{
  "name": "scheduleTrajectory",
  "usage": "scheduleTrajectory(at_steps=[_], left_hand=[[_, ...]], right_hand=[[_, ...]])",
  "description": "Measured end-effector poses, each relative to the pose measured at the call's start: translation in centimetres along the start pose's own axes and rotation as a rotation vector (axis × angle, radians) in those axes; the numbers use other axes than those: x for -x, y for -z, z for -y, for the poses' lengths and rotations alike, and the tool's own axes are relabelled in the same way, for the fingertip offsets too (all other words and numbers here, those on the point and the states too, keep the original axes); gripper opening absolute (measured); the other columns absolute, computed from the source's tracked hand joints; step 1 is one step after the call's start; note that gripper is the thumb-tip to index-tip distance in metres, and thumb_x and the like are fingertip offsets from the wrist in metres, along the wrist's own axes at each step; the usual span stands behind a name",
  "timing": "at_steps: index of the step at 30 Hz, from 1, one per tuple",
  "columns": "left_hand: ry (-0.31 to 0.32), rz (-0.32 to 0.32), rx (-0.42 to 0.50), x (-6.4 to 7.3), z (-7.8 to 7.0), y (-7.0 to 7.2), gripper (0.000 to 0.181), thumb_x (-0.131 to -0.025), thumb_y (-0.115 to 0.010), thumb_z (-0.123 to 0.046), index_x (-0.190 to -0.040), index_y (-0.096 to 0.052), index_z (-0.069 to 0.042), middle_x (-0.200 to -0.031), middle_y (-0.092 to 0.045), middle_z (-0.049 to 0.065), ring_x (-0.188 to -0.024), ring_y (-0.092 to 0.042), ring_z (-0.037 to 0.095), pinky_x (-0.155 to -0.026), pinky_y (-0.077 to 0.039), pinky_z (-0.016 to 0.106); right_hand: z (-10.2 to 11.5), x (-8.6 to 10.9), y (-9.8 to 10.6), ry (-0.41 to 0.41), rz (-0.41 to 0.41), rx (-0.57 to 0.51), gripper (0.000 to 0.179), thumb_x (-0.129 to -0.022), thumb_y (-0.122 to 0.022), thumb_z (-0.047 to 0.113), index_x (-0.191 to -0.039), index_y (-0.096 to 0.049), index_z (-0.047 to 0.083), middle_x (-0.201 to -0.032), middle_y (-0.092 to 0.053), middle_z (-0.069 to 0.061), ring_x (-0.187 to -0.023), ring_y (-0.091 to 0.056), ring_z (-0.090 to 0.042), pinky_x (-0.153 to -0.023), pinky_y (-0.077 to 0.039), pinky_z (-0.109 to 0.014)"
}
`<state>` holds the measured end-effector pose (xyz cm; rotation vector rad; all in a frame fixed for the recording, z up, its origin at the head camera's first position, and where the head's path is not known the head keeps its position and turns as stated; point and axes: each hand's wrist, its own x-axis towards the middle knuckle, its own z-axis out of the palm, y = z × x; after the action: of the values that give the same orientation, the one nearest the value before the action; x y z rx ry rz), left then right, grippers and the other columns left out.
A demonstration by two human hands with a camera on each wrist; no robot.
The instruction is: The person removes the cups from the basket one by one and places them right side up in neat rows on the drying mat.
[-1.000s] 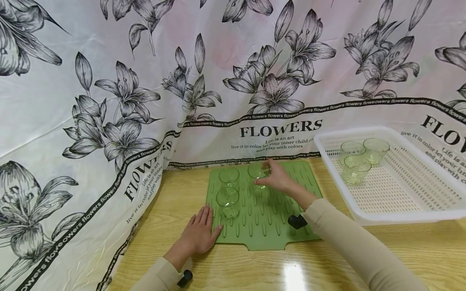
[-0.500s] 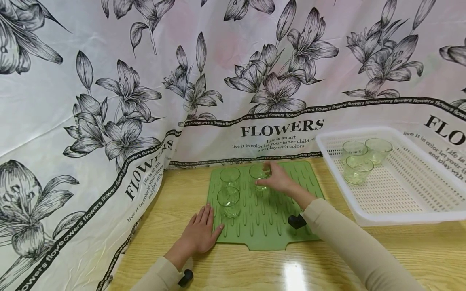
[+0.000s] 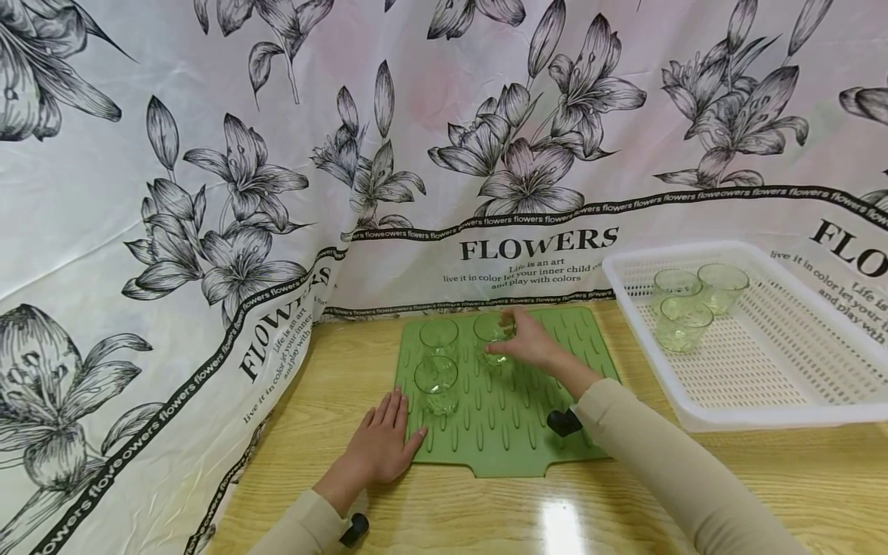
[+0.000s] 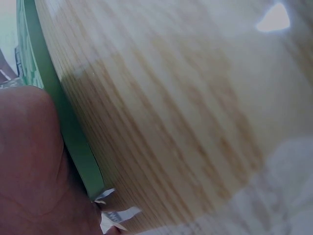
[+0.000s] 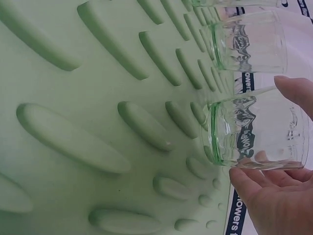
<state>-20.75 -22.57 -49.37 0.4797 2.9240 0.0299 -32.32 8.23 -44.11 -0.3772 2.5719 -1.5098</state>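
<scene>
My right hand (image 3: 533,344) holds a clear drinking glass (image 5: 259,132) upright on the green ribbed drying mat (image 3: 509,461), near its back edge. In the right wrist view the thumb is on one side of the glass, and the fingers (image 5: 252,188) curl along the other. Two more glasses stand on the mat's left side, a back one (image 3: 438,333) and a front one (image 3: 436,385). My left hand (image 3: 381,445) lies flat at the mat's left edge, fingers straight, thumb over the edge. The left wrist view shows part of this hand (image 4: 29,161) beside the mat's green edge.
A white perforated plastic basket (image 3: 784,412) stands on the wooden table (image 3: 333,362) at the right. Three glasses (image 3: 683,324) are grouped in its back left part. A flower-printed cloth (image 3: 388,270) hangs behind the table and along its left side.
</scene>
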Motion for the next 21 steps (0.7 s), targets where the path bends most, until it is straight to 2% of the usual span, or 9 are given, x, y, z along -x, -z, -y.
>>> scheduleTrajectory(at_steps=[3,8,10,15,21], left_hand=[[0.003,0.016,0.009,0.4,-0.5,0.7,0.08,-0.11,-0.023,-0.058,-0.163,-0.015,0.002,-0.17,-0.007,0.02,-0.157,-0.011,0.037,-0.124,-0.019,0.055],[0.008,0.011,0.054,0.9,-1.1,1.9,0.077,-0.11,-0.03,-0.053,-0.161,-0.021,0.005,-0.169,-0.013,0.022,-0.156,-0.015,0.039,-0.123,-0.02,0.056],[0.011,0.012,0.053,0.9,-1.1,2.0,0.077,-0.11,-0.031,-0.053,-0.161,-0.021,0.004,-0.169,-0.012,0.021,-0.156,-0.014,0.038,-0.123,-0.019,0.056],[0.011,0.002,0.025,0.6,-0.7,1.1,0.079,-0.11,-0.024,-0.056,-0.162,-0.019,0.002,-0.17,-0.009,0.019,-0.157,-0.012,0.037,-0.123,-0.019,0.055],[0.006,0.006,0.059,0.5,-0.7,1.1,0.079,-0.11,-0.028,-0.056,-0.161,-0.021,0.004,-0.17,-0.011,0.021,-0.156,-0.013,0.038,-0.123,-0.019,0.057]], right_hand=[[-0.1,0.0,-0.1,0.002,0.001,-0.005,0.082,-0.089,-0.081,0.025,-0.15,-0.034,-0.003,-0.15,-0.045,-0.025,-0.136,-0.046,-0.043,-0.108,-0.045,-0.055],[-0.2,0.0,-0.1,0.011,0.005,-0.015,0.08,-0.091,-0.079,0.02,-0.151,-0.031,-0.005,-0.151,-0.043,-0.027,-0.135,-0.045,-0.045,-0.107,-0.045,-0.056],[-0.2,0.0,-0.1,0.011,0.002,-0.02,0.08,-0.092,-0.079,0.02,-0.151,-0.031,-0.005,-0.151,-0.043,-0.027,-0.135,-0.045,-0.045,-0.107,-0.045,-0.056],[-0.4,0.0,-0.2,0.006,0.002,-0.023,0.081,-0.091,-0.079,0.02,-0.152,-0.03,-0.003,-0.151,-0.044,-0.025,-0.136,-0.045,-0.045,-0.107,-0.045,-0.055],[-0.4,0.0,-0.2,-0.002,0.013,-0.034,0.085,-0.089,-0.081,0.021,-0.154,-0.03,-0.001,-0.152,-0.043,-0.024,-0.136,-0.045,-0.044,-0.108,-0.045,-0.055]])
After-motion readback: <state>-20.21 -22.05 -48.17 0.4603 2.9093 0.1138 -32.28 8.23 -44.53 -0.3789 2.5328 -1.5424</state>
